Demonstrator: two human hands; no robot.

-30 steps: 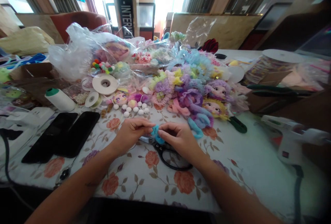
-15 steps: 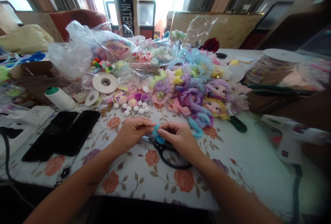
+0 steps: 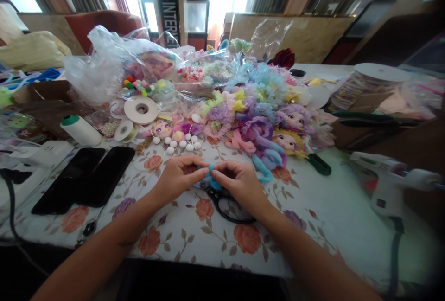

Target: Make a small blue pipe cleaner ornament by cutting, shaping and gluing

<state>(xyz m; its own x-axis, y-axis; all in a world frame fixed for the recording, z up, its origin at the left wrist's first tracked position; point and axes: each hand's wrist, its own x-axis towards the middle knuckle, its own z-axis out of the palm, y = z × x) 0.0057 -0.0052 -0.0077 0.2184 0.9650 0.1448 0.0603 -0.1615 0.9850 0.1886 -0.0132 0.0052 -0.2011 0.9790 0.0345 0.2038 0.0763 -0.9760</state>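
Between my fingertips is a small piece of light blue fuzzy craft stem [image 3: 213,182], partly covered by my fingers. My left hand [image 3: 182,173] pinches its left side. From the right, my right hand [image 3: 236,180] pinches it too, so both hands meet over it. Below them lie scissors [image 3: 234,215] with black handles, their blades mostly hidden by my hands. Just beyond my right hand, a blue fuzzy strip [image 3: 262,169] curls on the flowered tablecloth [image 3: 187,240], beside purple and blue fuzzy pieces [image 3: 269,145].
Two black phones [image 3: 104,176] lie at the left, near a white thread cone [image 3: 80,131] and ribbon rolls [image 3: 141,110]. White beads [image 3: 179,143], doll faces [image 3: 287,139] and plastic bags [image 3: 100,67] crowd the back. A glue gun [image 3: 385,180] stands at the right.
Both hands stay in nearly the same place, still pinching the blue piece. The fingers have shifted slightly, and the left fingers look a little more parted. The view has moved slightly.
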